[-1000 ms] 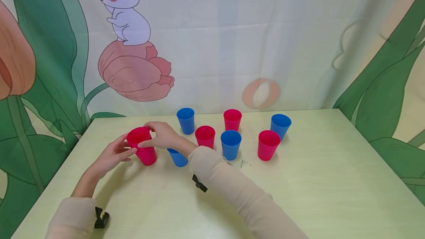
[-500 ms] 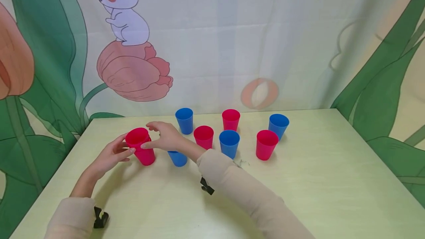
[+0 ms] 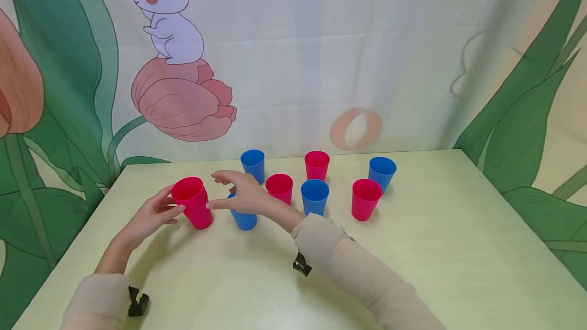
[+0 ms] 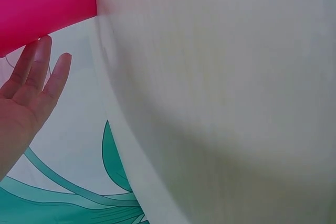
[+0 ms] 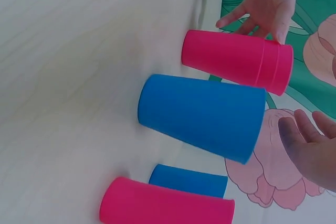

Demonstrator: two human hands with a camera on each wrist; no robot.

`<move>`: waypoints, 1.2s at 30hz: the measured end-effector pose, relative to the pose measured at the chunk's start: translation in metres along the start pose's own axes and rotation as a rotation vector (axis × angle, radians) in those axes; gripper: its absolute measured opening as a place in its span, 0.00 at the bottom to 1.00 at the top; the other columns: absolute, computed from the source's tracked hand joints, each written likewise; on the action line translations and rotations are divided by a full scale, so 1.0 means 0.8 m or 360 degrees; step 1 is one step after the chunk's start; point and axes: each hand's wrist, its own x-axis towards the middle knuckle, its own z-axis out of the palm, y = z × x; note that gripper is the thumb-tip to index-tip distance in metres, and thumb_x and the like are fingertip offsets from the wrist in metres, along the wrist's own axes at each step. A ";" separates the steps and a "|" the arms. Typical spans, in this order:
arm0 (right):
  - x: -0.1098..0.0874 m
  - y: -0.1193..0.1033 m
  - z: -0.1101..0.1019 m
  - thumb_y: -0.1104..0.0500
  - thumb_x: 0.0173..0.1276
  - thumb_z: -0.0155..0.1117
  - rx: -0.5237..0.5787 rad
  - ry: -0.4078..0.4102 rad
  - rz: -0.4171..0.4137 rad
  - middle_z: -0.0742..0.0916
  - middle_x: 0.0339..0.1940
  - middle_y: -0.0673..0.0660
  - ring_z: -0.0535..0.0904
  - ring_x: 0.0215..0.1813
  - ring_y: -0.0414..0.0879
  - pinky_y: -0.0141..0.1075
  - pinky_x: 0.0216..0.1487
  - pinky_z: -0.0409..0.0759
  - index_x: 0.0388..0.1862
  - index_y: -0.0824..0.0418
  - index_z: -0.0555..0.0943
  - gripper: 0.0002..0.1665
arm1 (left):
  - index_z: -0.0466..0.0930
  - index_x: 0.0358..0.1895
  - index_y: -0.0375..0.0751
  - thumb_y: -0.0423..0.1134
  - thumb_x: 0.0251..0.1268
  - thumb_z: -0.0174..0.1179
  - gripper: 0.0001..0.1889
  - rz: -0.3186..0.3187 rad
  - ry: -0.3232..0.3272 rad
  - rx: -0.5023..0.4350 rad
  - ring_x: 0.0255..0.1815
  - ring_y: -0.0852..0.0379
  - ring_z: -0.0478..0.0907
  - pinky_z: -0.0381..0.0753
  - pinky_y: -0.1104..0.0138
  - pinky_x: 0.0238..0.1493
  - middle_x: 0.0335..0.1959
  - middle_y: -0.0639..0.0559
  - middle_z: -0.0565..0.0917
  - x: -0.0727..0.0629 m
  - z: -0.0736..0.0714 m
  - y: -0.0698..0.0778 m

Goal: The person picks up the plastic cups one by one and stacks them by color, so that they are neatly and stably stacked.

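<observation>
I see the left hand holding the upper part of the red stack, nested cups upright on the table, between thumb and fingers; the right hand is spread wide just right of the stack, and I cannot tell whether its thumb tip touches it. Near the stack's right side stands the front blue cup, with the back blue cup behind and to the right; farther right of the stack I count three red cups and two more blue cups, the printed curtain hanging beyond.
</observation>
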 end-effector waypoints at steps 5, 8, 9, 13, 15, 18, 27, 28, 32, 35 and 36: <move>-0.016 0.005 -0.012 0.49 0.55 0.68 0.0096 0.0013 0.0018 0.75 0.60 0.53 0.68 0.60 0.44 0.34 0.51 0.75 0.66 0.58 0.65 0.40 | 0.48 0.70 0.36 0.41 0.65 0.53 0.34 -0.0001 -0.0015 0.0001 0.54 0.37 0.67 0.79 0.55 0.43 0.59 0.32 0.64 0.001 0.000 0.002; -0.027 0.007 -0.019 0.49 0.55 0.68 0.0121 0.0015 0.0035 0.75 0.60 0.52 0.68 0.60 0.44 0.34 0.51 0.75 0.66 0.57 0.65 0.41 | 0.47 0.70 0.36 0.41 0.65 0.54 0.35 -0.0006 -0.0014 0.0015 0.54 0.37 0.67 0.79 0.56 0.43 0.59 0.32 0.64 0.001 0.000 0.002; -0.030 0.008 -0.022 0.49 0.55 0.68 0.0127 0.0017 0.0034 0.75 0.60 0.52 0.68 0.60 0.44 0.34 0.51 0.75 0.66 0.57 0.64 0.41 | 0.47 0.70 0.36 0.41 0.65 0.54 0.35 -0.0007 -0.0012 0.0022 0.55 0.37 0.66 0.79 0.56 0.43 0.59 0.32 0.64 0.001 0.000 0.002; -0.044 0.009 -0.032 0.50 0.56 0.68 0.0144 0.0027 0.0031 0.75 0.60 0.53 0.69 0.60 0.44 0.34 0.50 0.75 0.66 0.57 0.65 0.40 | 0.47 0.70 0.36 0.41 0.65 0.53 0.34 -0.0001 -0.0005 0.0054 0.55 0.36 0.66 0.79 0.58 0.42 0.59 0.32 0.65 0.001 0.000 0.001; -0.050 0.010 -0.037 0.51 0.56 0.68 0.0146 0.0036 0.0017 0.75 0.60 0.53 0.69 0.60 0.45 0.33 0.50 0.74 0.66 0.57 0.65 0.40 | 0.48 0.70 0.36 0.41 0.65 0.53 0.34 0.0009 0.0000 0.0067 0.56 0.36 0.66 0.79 0.58 0.42 0.59 0.32 0.65 0.001 0.000 0.001; -0.060 0.013 -0.045 0.51 0.56 0.68 0.0147 0.0055 0.0007 0.75 0.60 0.52 0.69 0.60 0.45 0.30 0.49 0.74 0.66 0.57 0.65 0.39 | 0.49 0.70 0.37 0.41 0.65 0.54 0.34 0.0037 0.0022 0.0088 0.55 0.36 0.66 0.79 0.57 0.42 0.59 0.33 0.65 0.001 0.000 0.000; -0.092 0.023 -0.067 0.52 0.56 0.68 0.0210 0.0153 -0.0048 0.76 0.59 0.53 0.69 0.60 0.49 0.41 0.53 0.74 0.65 0.59 0.66 0.39 | 0.49 0.70 0.40 0.42 0.64 0.55 0.35 0.0038 0.0117 0.0161 0.56 0.36 0.66 0.78 0.62 0.43 0.59 0.32 0.66 -0.001 -0.002 0.006; -0.096 0.024 -0.068 0.52 0.55 0.69 0.0219 0.0160 -0.0039 0.76 0.59 0.53 0.70 0.60 0.50 0.41 0.53 0.74 0.65 0.59 0.66 0.39 | 0.49 0.70 0.40 0.42 0.64 0.55 0.35 0.0040 0.0124 0.0163 0.56 0.35 0.66 0.78 0.62 0.43 0.59 0.32 0.65 -0.001 -0.003 0.007; -0.110 0.028 -0.075 0.54 0.54 0.69 0.0250 0.0181 -0.0020 0.75 0.59 0.54 0.70 0.59 0.52 0.45 0.53 0.74 0.64 0.58 0.66 0.39 | 0.49 0.70 0.39 0.40 0.65 0.54 0.34 0.0053 0.0159 0.0164 0.55 0.36 0.67 0.78 0.65 0.43 0.59 0.31 0.66 -0.003 -0.002 0.010; -0.121 0.031 -0.081 0.56 0.53 0.70 0.0253 0.0208 -0.0052 0.76 0.58 0.55 0.71 0.58 0.53 0.43 0.52 0.74 0.63 0.59 0.67 0.39 | 0.49 0.69 0.38 0.40 0.65 0.53 0.33 0.0062 0.0191 0.0148 0.55 0.36 0.67 0.78 0.68 0.42 0.58 0.31 0.66 -0.004 -0.001 0.011; -0.125 0.032 -0.083 0.57 0.53 0.70 0.0252 0.0217 -0.0060 0.76 0.57 0.55 0.71 0.58 0.53 0.42 0.52 0.75 0.63 0.60 0.67 0.39 | 0.50 0.69 0.39 0.40 0.65 0.53 0.33 0.0063 0.0203 0.0142 0.55 0.37 0.68 0.78 0.68 0.42 0.58 0.31 0.67 -0.004 0.000 0.011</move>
